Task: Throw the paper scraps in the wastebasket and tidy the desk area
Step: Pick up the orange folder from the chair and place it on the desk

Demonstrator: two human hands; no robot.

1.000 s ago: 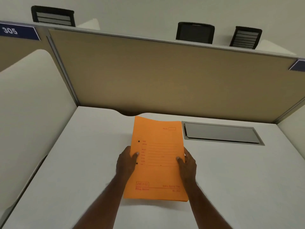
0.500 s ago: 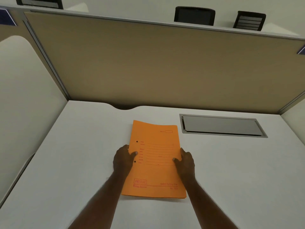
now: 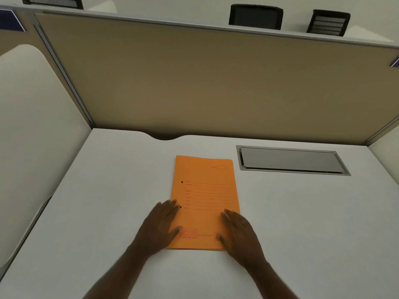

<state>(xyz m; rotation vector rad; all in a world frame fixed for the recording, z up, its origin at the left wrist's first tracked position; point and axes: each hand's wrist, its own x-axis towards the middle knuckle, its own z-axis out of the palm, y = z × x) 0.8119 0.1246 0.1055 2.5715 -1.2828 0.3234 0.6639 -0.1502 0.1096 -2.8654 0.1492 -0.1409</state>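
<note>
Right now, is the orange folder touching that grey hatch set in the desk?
Apart. The head view shows bare white desk between the orange folder and the grey hatch.

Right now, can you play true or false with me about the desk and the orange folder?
1. The orange folder lies flat on the white desk. True.
2. The left hand grips the folder in a fist. False: it lies open and flat at the folder's left edge.
3. The right hand is flat at the folder's right edge. True.
4. The grey hatch sits left of the folder. False: it is to the right.
5. Paper scraps cover the desk. False: none are visible.
</note>
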